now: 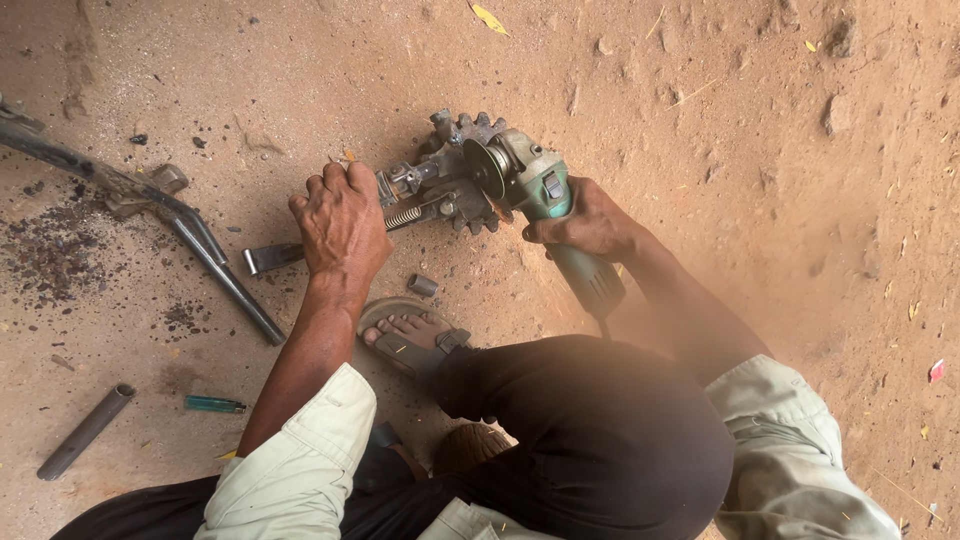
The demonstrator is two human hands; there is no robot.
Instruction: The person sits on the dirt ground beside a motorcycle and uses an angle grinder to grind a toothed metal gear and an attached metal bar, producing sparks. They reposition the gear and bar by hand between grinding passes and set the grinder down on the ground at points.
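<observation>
I see right hand (590,222) gripping one green angle grinder (545,195); left hand (340,222) clamps one greasy toothed sprocket assembly (450,185); floor (750,150) dusty.

The sprocket part (450,185) is lying on the ground (750,130), the grinder (545,200) at its right, the bent bar (190,235) and pipe (85,430) far at left.

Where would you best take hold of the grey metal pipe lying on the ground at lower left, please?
Take the grey pipe around its bare middle, coming from above with the grip across its width. It lies flat and slanted on the dirt, apart from the green lighter, so both long sides look free; I would avoid the open end.
</observation>
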